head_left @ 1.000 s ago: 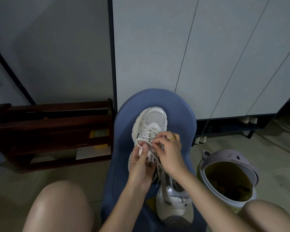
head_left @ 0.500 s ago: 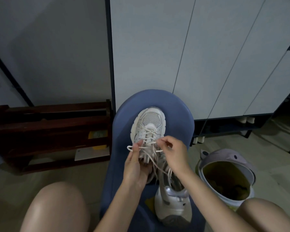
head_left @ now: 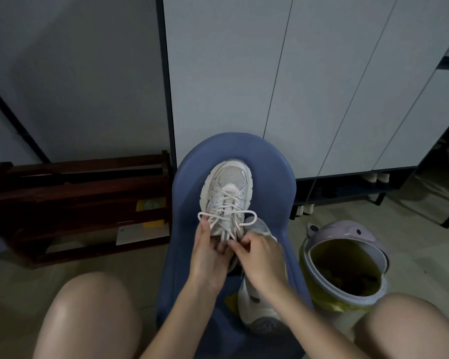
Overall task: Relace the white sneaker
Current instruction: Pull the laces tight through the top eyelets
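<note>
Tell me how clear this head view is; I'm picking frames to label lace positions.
Head view: dim, even indoor light, no glare. Wide-angle bending curves the tall grey cabinet doors. The white mesh sneaker on the blue rounded stool is fairly sharp, its white lace loops legible. The left hand and right hand look slightly soft where they pinch the lace.

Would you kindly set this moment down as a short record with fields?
setting: blue chair facing white cabinets
shoe in work: white sneaker on the seat, toe pointing away
lace: crossed over the front, two loops at the sides
left hand: pinches the lace
right hand: pinches the lace
also there: second sneaker, open bin, wooden rack
</note>
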